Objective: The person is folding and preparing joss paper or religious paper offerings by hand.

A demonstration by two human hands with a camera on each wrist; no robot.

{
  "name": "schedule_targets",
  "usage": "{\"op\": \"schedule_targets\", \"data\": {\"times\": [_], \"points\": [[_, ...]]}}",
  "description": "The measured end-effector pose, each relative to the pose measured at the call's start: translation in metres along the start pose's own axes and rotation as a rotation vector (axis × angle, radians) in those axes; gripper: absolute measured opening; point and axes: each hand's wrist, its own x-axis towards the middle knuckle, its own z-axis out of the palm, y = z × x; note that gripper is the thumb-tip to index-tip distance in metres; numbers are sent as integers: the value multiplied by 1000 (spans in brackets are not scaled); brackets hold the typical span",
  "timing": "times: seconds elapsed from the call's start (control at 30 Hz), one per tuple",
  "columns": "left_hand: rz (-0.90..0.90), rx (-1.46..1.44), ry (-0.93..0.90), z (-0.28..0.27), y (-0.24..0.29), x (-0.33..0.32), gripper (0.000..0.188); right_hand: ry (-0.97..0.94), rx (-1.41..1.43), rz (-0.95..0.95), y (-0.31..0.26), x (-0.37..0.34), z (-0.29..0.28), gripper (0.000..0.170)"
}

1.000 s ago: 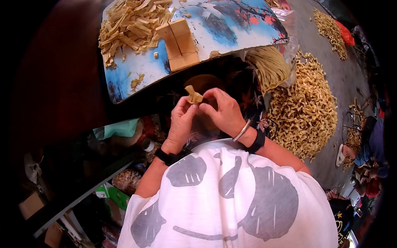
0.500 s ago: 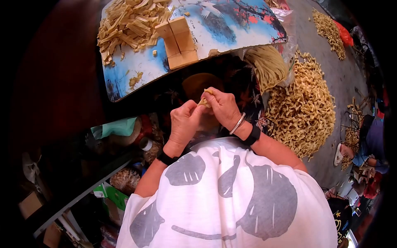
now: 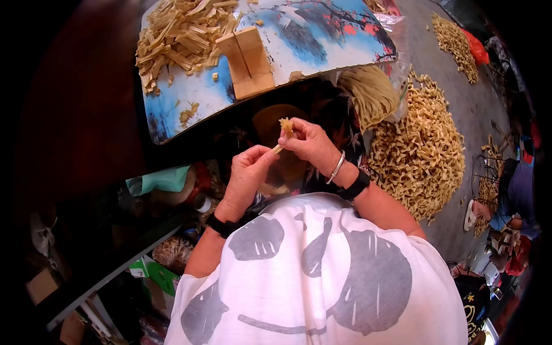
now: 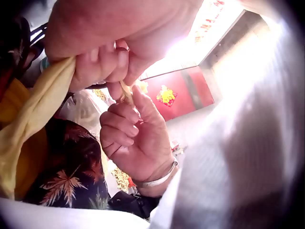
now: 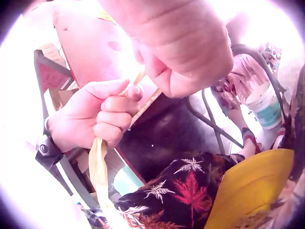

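Both hands work on a soft pale yellow strip that looks like tofu skin. My left hand pinches it between thumb and forefinger. In the right wrist view the other fingers of the left hand curl round its length, and a long tail of the strip hangs below them. My right hand pinches the other part, and a ruffled bunch sticks up past its fingertips. A short stretch runs between the hands. In the left wrist view, the right hand faces the left fingers closely.
Ahead, a painted board carries a heap of cut yellow pieces and a slotted wooden stand. Long strips hang in a bundle on the right, beside a large floor pile of small knotted pieces. A leaf-patterned cloth covers the lap.
One second ago a folded piece stood up above the left fingers. The hands then came together, and now they have drawn apart slightly, with the ruffled bunch at the right fingertips.
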Motion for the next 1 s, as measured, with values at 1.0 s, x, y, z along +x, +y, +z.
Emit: {"op": "schedule_targets", "data": {"times": [1.0], "points": [[717, 422, 442, -58, 103, 157, 13, 500, -862, -718, -77, 150, -6, 12]]}}
